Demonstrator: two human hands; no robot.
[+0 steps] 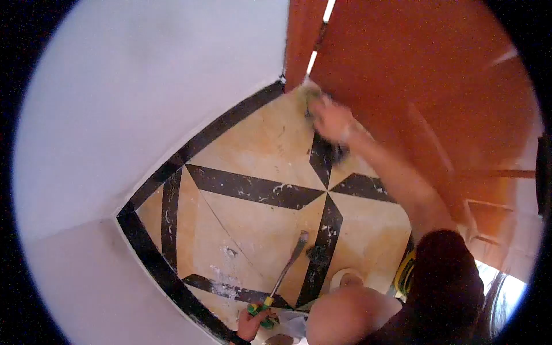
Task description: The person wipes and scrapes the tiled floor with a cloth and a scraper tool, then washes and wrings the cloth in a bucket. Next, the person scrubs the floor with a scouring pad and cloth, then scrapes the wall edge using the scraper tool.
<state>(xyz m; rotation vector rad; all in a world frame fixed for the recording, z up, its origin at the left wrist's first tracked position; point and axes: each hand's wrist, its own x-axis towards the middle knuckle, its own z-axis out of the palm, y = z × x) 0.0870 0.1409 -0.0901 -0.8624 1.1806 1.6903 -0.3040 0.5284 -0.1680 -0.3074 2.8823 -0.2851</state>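
Right now, your left hand (250, 323) is at the bottom of the view, its fingers closed around the green and yellow handle of a tool (283, 276). Its metal shaft slants up and away from you, ending in a broad tip near a dark clump (317, 253) on the floor (230, 215); whether that tip touches the tiles you cannot tell.

Your right hand (332, 119) is stretched far forward, low beside the red-brown door (414, 75), near the corner where the dark border (213, 129) ends. It is blurred. Something greenish, perhaps a pad (311, 95), shows at its fingers, but how far they are closed, and how firmly they hold it, you cannot tell.

White bits (230, 252) lie on the pale tile left of the tool's tip, with more white smears on the dark strip below. A yellow coil (405, 275) sits just beside your dark red sleeve (448, 264), and the white wall (155, 75) rises beyond the border on the left.
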